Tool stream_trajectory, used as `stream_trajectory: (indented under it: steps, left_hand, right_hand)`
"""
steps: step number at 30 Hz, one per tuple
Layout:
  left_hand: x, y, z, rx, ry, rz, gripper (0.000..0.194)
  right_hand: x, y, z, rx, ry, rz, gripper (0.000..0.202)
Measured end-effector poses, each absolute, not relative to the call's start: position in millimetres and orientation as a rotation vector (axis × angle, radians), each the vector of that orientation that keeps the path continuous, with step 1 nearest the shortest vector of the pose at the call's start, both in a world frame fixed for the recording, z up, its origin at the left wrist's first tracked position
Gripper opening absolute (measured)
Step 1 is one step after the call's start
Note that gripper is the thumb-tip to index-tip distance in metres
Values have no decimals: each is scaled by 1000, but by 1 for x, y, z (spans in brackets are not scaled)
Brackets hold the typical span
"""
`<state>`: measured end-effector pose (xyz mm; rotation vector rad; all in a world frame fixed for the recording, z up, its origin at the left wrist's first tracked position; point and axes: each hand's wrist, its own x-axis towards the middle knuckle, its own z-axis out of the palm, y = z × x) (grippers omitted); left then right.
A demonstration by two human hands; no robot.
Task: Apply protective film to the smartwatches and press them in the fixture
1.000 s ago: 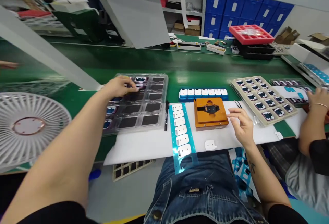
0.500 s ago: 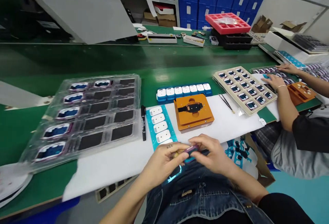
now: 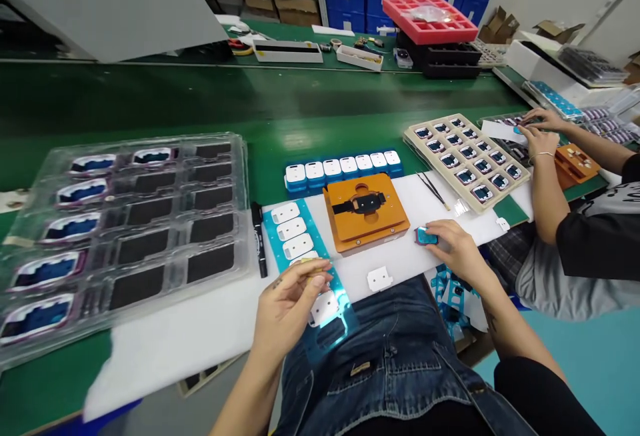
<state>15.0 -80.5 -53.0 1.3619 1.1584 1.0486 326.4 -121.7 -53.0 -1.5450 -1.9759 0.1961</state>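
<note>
Between the thumb and fingers of my right hand [image 3: 457, 249] is a small watch-case part [image 3: 427, 236] with a blue face and purple edge, just above the white mat. My left hand [image 3: 290, 303] is closed in a pinch over the blue sheet of white stickers [image 3: 325, 309]; a bit of yellow shows at its fingertips, but I cannot make out what it is. A loose white cut-out piece [image 3: 380, 279] lies on the mat [image 3: 200, 316] between my hands. Behind it sits an orange fixture [image 3: 370, 216] with a black watch-shaped inset.
To the left lies a clear tray [image 3: 170, 206] of case parts, with a black marker [image 3: 259, 239] beside it. White-topped blue blocks [image 3: 343, 171] stand in a row. Tweezers [image 3: 433, 191] lie near a beige tray [image 3: 467, 163]. A co-worker's hands [image 3: 543, 133] work at the right.
My hands have parted: the right carried the case part right, towards the fixture's right corner, and the left moved left over the sticker sheet. The loose white piece now shows. The view has shifted.
</note>
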Motion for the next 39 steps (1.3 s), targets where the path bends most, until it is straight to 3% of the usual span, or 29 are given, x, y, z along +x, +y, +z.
stream_trajectory:
  steps: [9,14,28,33,39]
  left_hand:
    - [15,-79,-56,1333,1099,1086,23]
    - [14,-78,-56,1323,1122,1073,26]
    - [14,-78,-53,1306,1096,1062,26]
    - [13,-79,-55,1292,1068,1079,21]
    - [13,-79,-57,1327,1017,1094,16]
  right_hand:
    - [319,-75,-5,-1466,-1875,233,39]
    - [274,-23,24,-1291,-2129,395,48]
    - [255,-6,23,-1351,-2257,509,46]
    - [255,-17,20,-1324,-2336,445,54]
    - [250,-37,1,-1310,-2588,244,80]
